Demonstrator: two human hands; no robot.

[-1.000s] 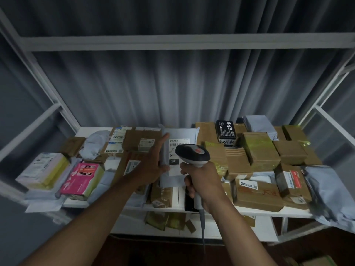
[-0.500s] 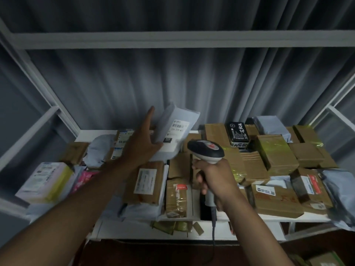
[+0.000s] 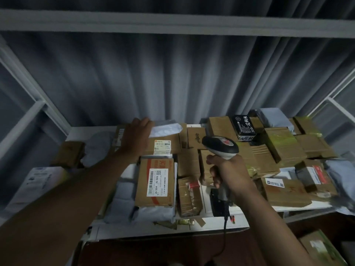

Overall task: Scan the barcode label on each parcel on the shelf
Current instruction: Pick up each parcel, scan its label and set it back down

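We see left hand (image 3: 136, 134) open, fingers flat on white mailer (image 3: 166, 129) at shelf (image 3: 80, 131) rear; right hand (image 3: 227, 172) grips barcode scanner (image 3: 221, 147) above cardboard parcels (image 3: 155, 183).

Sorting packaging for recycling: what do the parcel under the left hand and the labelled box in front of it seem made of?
The white parcel looks like a thin plastic mailer: pale, smooth and crumpled, though blurred. The labelled box looks like brown matte cardboard, with flat faces and square edges, and a white paper label.

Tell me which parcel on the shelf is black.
The small black box with white writing, at the back right of the scanner; the others are brown or grey.
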